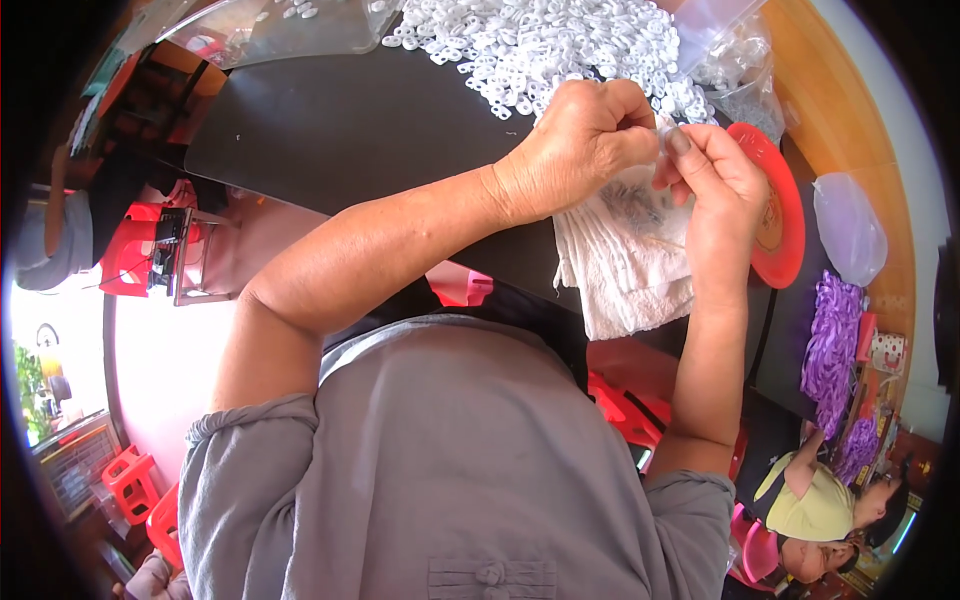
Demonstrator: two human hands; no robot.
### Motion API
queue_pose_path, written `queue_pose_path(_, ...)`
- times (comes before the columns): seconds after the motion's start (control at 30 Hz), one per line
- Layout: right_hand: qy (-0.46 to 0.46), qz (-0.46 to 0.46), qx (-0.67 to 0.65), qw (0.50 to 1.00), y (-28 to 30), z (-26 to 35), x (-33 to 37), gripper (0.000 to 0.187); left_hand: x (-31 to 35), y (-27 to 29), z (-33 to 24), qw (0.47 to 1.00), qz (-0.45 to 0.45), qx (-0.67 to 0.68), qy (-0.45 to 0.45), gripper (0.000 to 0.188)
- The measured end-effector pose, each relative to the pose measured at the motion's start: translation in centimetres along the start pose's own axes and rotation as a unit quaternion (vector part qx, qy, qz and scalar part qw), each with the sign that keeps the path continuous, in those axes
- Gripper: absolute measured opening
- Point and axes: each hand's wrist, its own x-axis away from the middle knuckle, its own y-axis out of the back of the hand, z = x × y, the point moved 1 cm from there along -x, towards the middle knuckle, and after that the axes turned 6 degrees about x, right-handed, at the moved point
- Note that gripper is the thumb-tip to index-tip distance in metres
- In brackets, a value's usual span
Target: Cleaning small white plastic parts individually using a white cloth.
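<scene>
My left hand (590, 140) is closed, its thumb and curled fingers pinched together at the near edge of the pile. Close beside it, my right hand (718, 175) pinches with thumb and forefinger. Between the fingertips of both shows a small whitish piece (663, 128), mostly hidden, so its exact kind is unclear. Beyond the hands spreads a heap of small white oval plastic pieces with holes (560, 50). Under my hands a white cloth (625, 275) hangs over the table's near edge, with a small heap of dark, thin bits (640, 205) on it.
The dark table (350, 130) carries a clear plastic tray (280, 35) at the far left. A red round plate (785, 215) stands beside my right hand. Clear bags (740, 75) lie at the far right. Purple strips (832, 350) hang further right, near another person (815, 500).
</scene>
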Motion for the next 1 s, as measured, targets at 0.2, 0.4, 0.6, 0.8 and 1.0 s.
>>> queue_pose_path(0.2,-0.015,-0.009,-0.066,0.998,0.1,-0.5,0.0,0.015,0.1,-0.2,-0.6,0.989,-0.006,0.117,0.089,0.017)
queue_pose_path(0.4,-0.026,-0.039,-0.092,0.995,-0.6,-0.9,0.3,0.015,0.1,-0.8,-0.1,0.982,-0.018,0.157,0.102,0.017)
queue_pose_path(0.6,-0.001,-0.018,-0.047,0.999,-1.2,-0.6,0.1,0.017,0.0,-0.3,-0.1,0.984,-0.026,0.128,0.122,0.016)
queue_pose_path(0.8,-0.037,0.014,-0.096,0.995,-0.6,-0.9,-0.2,0.019,-0.2,-0.2,-0.1,0.977,-0.020,0.170,0.130,0.017)
queue_pose_path(1.0,-0.038,-0.002,-0.084,0.996,-0.3,-0.7,-0.3,0.020,-0.2,-0.2,0.0,0.977,-0.007,0.168,0.133,0.019)
